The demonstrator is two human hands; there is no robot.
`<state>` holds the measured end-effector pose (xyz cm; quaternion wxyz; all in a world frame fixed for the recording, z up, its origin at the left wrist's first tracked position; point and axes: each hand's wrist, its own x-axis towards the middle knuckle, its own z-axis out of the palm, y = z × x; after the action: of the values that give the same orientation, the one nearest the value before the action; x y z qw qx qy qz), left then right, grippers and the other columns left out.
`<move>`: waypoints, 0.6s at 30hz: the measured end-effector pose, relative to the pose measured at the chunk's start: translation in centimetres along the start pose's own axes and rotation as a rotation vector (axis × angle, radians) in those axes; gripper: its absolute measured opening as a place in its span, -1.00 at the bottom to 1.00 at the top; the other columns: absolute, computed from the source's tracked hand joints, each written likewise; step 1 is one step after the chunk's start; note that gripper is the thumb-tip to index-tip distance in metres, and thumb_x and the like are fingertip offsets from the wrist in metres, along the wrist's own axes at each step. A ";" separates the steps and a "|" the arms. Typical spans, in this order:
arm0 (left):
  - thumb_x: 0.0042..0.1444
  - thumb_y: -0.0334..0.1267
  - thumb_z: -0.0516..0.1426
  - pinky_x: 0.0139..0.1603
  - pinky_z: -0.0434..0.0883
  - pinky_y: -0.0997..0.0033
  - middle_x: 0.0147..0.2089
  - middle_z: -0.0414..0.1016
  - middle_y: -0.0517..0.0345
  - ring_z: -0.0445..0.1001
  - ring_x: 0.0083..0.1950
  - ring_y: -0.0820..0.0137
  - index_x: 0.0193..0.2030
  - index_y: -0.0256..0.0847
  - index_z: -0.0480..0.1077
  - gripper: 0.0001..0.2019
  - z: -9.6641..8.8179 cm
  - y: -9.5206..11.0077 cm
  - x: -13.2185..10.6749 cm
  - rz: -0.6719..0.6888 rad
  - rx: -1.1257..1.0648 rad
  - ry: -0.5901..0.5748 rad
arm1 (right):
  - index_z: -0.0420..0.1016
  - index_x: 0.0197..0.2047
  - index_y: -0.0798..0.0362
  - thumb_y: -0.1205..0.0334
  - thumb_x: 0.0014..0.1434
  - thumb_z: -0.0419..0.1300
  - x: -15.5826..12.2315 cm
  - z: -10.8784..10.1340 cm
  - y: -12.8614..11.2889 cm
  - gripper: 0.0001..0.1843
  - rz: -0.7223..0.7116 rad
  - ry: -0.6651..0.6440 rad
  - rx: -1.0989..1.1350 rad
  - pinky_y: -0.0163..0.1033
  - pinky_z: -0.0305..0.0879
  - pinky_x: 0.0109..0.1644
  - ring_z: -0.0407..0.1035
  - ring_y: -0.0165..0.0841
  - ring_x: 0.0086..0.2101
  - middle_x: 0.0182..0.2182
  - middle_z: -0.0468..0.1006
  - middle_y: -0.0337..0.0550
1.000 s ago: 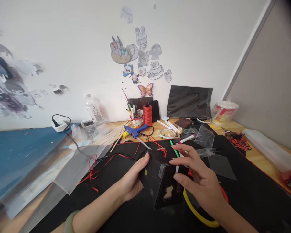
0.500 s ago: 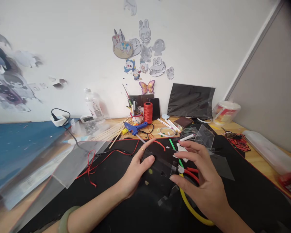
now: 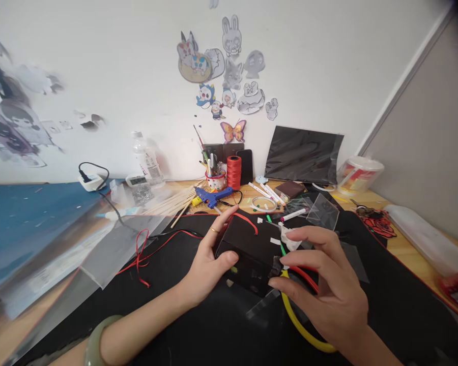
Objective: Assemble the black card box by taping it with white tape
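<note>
A small black box (image 3: 248, 254) sits tilted on the black mat, a greenish mark on its near side. My left hand (image 3: 213, 259) is wrapped round its left end, thumb on the near edge and fingers along the far side. At the box's right corner is a dark, shiny scrap that looks like tape (image 3: 277, 264). The thumb and fingertips of my right hand (image 3: 320, 279) close on that corner. Beneath the right hand lie pliers or cutters with one red and one yellow handle (image 3: 295, 320); their jaws are mostly hidden.
Beyond the box are a blue glue gun (image 3: 216, 197), a red thread spool (image 3: 234, 173), a pen cup (image 3: 216, 180), markers (image 3: 269, 193) and a tape roll (image 3: 263, 204). Clear plastic sheets (image 3: 110, 254) and red cord (image 3: 139, 254) lie left. A white container (image 3: 361, 175) stands back right.
The box has tipped, so its top and near side now show more clearly. My right fingertips have closed in on its right corner, while my left hand keeps its hold.
</note>
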<state>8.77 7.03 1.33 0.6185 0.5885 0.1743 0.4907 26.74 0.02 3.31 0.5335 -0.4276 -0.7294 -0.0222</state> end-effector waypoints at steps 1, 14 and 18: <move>-0.04 0.05 0.18 0.10 0.28 0.31 0.17 0.26 0.05 0.26 0.16 0.15 0.26 -0.06 0.04 -0.27 0.0 0.0 0.0 -0.001 0.004 0.000 | 0.38 -0.30 -0.01 0.37 -0.07 0.32 0.1 0.0 0.0 -0.75 -0.019 -0.006 -0.005 -0.05 0.20 -0.08 0.22 -0.23 -0.12 -0.15 0.32 -0.13; -0.01 0.01 0.17 0.20 0.16 0.35 0.24 0.11 0.14 0.15 0.22 0.24 0.22 0.00 0.09 -0.36 0.0 0.1 -0.2 0.180 0.302 0.092 | 0.39 -0.24 0.03 0.44 -0.02 0.23 0.4 0.2 0.0 -0.76 -0.095 -0.040 -0.158 -0.06 0.16 -0.04 0.20 -0.23 -0.12 -0.17 0.33 -0.11; 0.04 -0.02 0.14 0.21 0.13 0.41 0.25 0.09 0.19 0.12 0.23 0.30 0.22 0.02 0.09 -0.40 -0.1 0.0 -0.2 0.246 0.374 0.124 | 0.38 -0.11 0.03 0.31 0.14 0.10 0.2 -0.2 0.1 -0.79 -0.074 -0.099 -0.094 -0.04 0.12 -0.01 0.18 -0.21 -0.08 -0.11 0.32 -0.08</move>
<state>8.64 6.92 1.30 0.4225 0.6783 0.2267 0.5567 26.95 0.14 3.47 0.4747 -0.4255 -0.7685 -0.0549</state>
